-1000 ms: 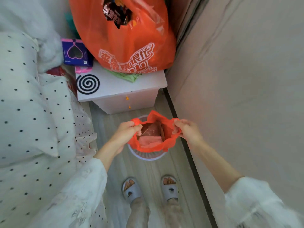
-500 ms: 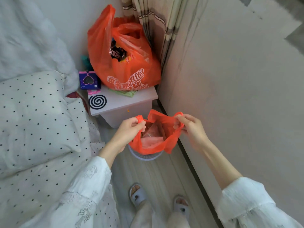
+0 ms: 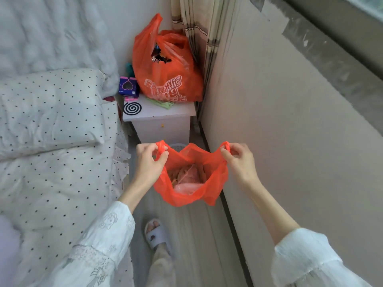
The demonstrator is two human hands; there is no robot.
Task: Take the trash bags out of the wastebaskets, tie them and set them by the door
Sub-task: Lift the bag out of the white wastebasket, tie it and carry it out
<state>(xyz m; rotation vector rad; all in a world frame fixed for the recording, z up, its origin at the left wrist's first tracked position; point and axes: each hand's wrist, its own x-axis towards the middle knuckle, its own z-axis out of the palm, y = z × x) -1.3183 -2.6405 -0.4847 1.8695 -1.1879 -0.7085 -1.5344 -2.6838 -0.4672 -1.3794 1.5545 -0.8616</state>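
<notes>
Your left hand (image 3: pixel 149 162) and right hand (image 3: pixel 240 160) each pinch a handle of the open orange trash bag (image 3: pixel 186 193), lifted just in front of the white wastebasket (image 3: pixel 176 146).

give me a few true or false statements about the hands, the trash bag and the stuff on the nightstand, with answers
1. Each hand pinches one handle of the small orange trash bag: the left hand and the right hand. True.
2. The trash bag is already tied shut. False: its mouth is spread open and the contents show.
3. A larger orange bag with white print sits on the white nightstand. True.
4. The black spiral coil lies on the bed. False: it lies on the nightstand top, near its left edge.
5. The trash bag sits deep in the wastebasket. False: it is held up, and only a bit of the basket's rim shows behind it.
</notes>
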